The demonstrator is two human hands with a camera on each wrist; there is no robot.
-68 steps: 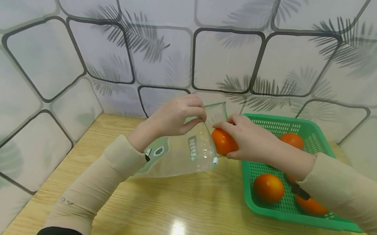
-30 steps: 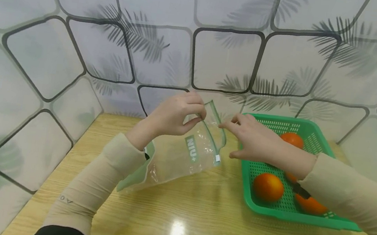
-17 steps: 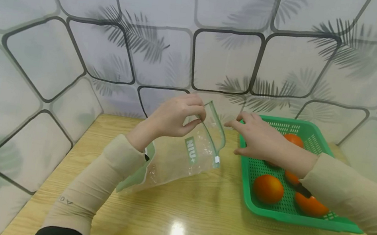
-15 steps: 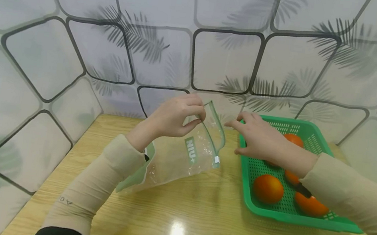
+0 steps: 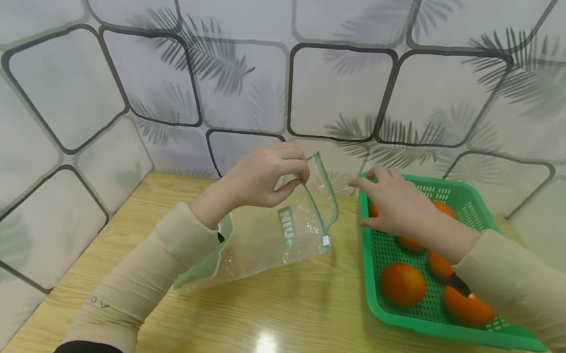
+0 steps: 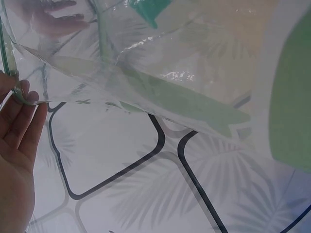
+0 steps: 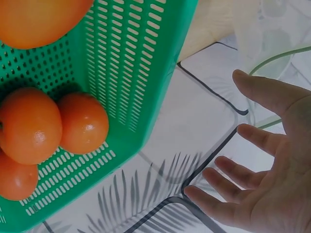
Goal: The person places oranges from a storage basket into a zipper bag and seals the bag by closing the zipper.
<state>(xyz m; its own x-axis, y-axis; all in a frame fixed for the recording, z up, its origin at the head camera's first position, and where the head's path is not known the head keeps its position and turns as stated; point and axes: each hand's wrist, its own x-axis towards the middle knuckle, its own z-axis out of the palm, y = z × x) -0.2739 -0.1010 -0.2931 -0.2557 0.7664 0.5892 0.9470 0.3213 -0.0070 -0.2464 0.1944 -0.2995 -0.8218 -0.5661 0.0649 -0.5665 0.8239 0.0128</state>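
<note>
Orange fruit (image 5: pixel 402 284), likely firm, slick, best cupped, lies in a green basket (image 5: pixel 430 327) toward the tabletop's (image 5: pixel 217 336) right edge. Toward the far edge, a left hand (image 5: pixel 265 175) pinches a clear bag (image 5: pixel 259 245), likely light, limp, by its rim; an empty right hand (image 5: pixel 400 206), fingers parted, hovers at the basket's far left corner.
</note>
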